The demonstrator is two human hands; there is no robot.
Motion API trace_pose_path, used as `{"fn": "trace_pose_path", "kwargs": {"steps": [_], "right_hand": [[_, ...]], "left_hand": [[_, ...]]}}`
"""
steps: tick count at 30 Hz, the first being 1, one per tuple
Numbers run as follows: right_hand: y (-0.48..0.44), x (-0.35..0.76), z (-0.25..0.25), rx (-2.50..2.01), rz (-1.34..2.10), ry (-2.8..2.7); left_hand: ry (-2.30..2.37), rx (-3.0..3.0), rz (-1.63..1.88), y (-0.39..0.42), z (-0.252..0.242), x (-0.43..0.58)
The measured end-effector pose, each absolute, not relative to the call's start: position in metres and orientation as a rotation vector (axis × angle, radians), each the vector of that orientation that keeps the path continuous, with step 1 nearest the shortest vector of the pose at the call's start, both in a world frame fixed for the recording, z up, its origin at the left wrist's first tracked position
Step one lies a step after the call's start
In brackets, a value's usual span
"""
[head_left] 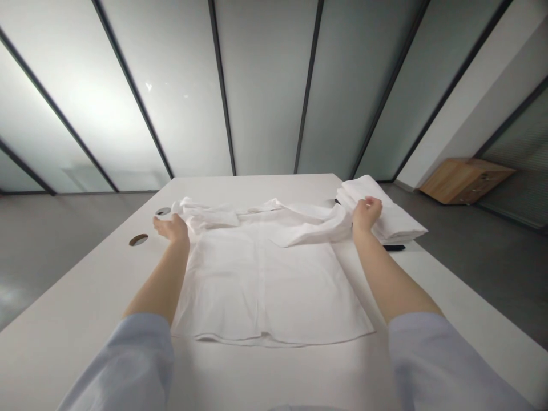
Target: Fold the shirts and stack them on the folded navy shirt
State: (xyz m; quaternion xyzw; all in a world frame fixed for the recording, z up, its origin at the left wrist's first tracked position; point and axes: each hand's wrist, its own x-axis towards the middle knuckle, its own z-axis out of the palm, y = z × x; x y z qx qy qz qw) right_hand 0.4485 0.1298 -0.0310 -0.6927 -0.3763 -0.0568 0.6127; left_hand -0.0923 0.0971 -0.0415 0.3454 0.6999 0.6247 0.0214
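Note:
A white long-sleeved shirt (261,279) lies on the white table, its hem toward me and its sleeves turned in across the upper part. A seam runs down its middle. My left hand (172,227) is beside the shirt's upper left corner, fingers stretched out to the left and palm up, with no cloth seen in it. At the upper right, between the shirt's shoulder and a stack of folded white cloth, is my right hand (367,213). Its fingers are loosely curled and slightly apart, and no cloth shows in them.
The folded white stack (385,214) rests at the table's right edge, over a black flat item (394,248) that sticks out. Two round holes, one being this cable hole (138,240), pierce the table's left side. A wooden cabinet (464,180) stands beyond, near frosted glass panels.

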Motion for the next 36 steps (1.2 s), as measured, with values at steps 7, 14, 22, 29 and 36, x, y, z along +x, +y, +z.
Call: {"fn": "trace_pose_path", "kwargs": {"steps": [7,14,22,29,36], "right_hand": [[0.103,0.349,-0.046,-1.521,-0.029,-2.108],[0.090,0.322,-0.077,-1.945,0.127,-2.406],[0.089,0.337,-0.062,-1.972,0.039,-2.354],[0.064,0.341,-0.035,-2.070,-0.054,-2.426],[0.075,0.299,-0.027,-1.782,0.151,-2.373]], "left_hand": [[1.880,2.468,0.658,0.084,-0.055,-0.001],[2.046,2.361,0.147,0.079,-0.082,0.020],[2.237,2.317,0.162,0.072,-0.068,0.020],[2.191,2.364,-0.042,0.059,-0.037,0.013],[2.065,2.420,0.088,0.083,-0.036,0.037]]}}
